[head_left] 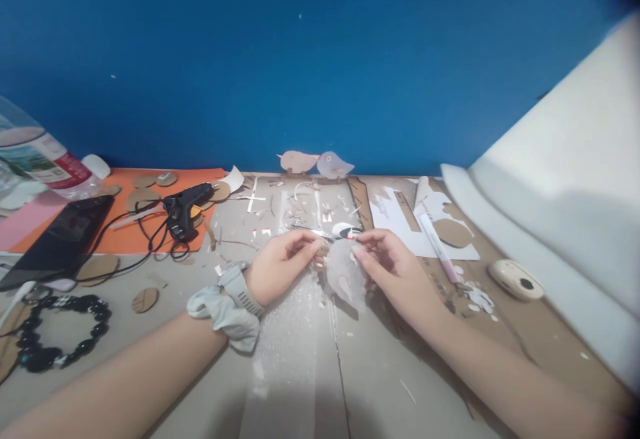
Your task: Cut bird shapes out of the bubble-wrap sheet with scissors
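Observation:
A pale grey bird-shaped cutout (345,272) is held between my two hands above the middle of the table. My left hand (295,259) pinches a small brown cardboard piece at the cutout's left edge. The thumb and fingers of my right hand (387,259) are closed on the upper right part of the cutout, near a small red spot. A pink bird (299,161) and a blue-grey bird (334,165) stand upright at the back, by the blue wall, with their beaks close together.
On the left are a black glue gun (184,211) with its cable, a dark phone (63,235), a bottle (45,159) and a beaded bracelet (65,332). A marker (439,245), white paper (400,225), a cream oval object (515,279) and scraps lie right.

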The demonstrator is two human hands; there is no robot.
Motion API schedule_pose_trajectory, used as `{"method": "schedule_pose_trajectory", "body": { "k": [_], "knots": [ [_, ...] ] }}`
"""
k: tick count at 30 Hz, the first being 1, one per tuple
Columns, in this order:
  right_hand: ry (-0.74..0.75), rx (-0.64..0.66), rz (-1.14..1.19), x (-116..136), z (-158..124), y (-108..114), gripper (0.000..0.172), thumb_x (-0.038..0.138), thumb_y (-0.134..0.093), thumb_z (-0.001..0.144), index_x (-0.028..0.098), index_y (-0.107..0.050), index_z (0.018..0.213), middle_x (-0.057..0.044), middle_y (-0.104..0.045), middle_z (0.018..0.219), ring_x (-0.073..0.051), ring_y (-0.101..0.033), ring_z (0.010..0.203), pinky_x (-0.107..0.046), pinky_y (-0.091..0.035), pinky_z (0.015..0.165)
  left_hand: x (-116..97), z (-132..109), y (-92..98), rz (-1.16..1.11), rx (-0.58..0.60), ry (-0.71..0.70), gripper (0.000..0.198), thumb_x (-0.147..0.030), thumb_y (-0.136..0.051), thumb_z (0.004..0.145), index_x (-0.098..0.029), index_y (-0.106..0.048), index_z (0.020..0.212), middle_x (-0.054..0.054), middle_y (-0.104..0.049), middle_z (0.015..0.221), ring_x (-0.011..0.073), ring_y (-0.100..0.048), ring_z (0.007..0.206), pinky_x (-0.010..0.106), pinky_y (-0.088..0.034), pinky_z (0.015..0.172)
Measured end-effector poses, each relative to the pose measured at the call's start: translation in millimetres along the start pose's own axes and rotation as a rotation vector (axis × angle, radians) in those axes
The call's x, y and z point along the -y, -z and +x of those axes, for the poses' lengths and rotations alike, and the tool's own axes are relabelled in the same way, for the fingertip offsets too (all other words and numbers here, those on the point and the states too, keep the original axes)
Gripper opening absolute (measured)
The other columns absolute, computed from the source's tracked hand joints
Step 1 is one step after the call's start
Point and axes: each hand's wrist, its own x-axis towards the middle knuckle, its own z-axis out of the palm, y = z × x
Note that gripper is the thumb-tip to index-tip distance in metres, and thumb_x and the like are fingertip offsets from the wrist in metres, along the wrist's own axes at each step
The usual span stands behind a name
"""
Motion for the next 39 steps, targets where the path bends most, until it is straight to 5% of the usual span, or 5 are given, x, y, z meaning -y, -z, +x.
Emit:
{"method": "schedule_pose_trajectory", "body": {
  "k": [15, 22, 30, 39],
  "knots": [
    [0.025, 0.094, -0.053, -3.0, -0.2, -0.5, 0.026, 0.039, -0.051, 0.083, 0.028, -0.046, 0.105, 0.003, -0.052, 0.078, -0.011, -0.051, 0.059, -0.025, -0.043, 0.054, -1.3, -0.6, 2.3, 0.155, -0.018, -0.031, 0.02, -0.029, -0.051, 0.083, -0.015, -0.061, 0.093, 0.006, -0.067, 0.085, 0.016, -0.061, 0.077, 0.029, -0.047, 0.073],
    [0.275, -0.027, -0.237, -2.4, -4.2, -0.1, 0.032, 0.037, -0.05, 0.084, 0.028, -0.043, 0.114, -0.005, -0.046, 0.116, -0.021, -0.047, 0.108, -0.037, -0.042, 0.089, 1.9, -0.4, 3.1, 0.283, -0.024, -0.067, 0.019, -0.027, -0.049, 0.085, -0.015, -0.061, 0.094, 0.006, -0.067, 0.086, 0.0163, -0.061, 0.078, 0.029, -0.048, 0.074],
    [0.691, -0.091, -0.812, 8.6, -18.9, 1.2, 0.028, 0.03, -0.051, 0.082, 0.026, -0.05, 0.11, -0.007, -0.033, 0.13, -0.027, -0.026, 0.126, -0.047, -0.024, 0.104, -0.4, -14.2, -5.3, 0.521, -0.067, -0.439, 0.019, -0.018, -0.045, 0.087, -0.019, -0.061, 0.097, 0.003, -0.068, 0.092, 0.0145, -0.06, 0.085, 0.027, -0.045, 0.079],
    [0.658, 0.019, -0.849, 9.8, -16.2, 0.7, 0.015, 0.032, -0.049, 0.084, 0.022, -0.055, 0.095, -0.007, -0.042, 0.128, -0.027, -0.026, 0.127, -0.049, -0.022, 0.104, 0.1, -17.9, -7.0, 0.623, -0.001, -0.55, 0.018, -0.017, -0.045, 0.088, -0.018, -0.059, 0.1, 0.004, -0.067, 0.093, 0.0154, -0.059, 0.084, 0.029, -0.045, 0.078]
  ]
}}
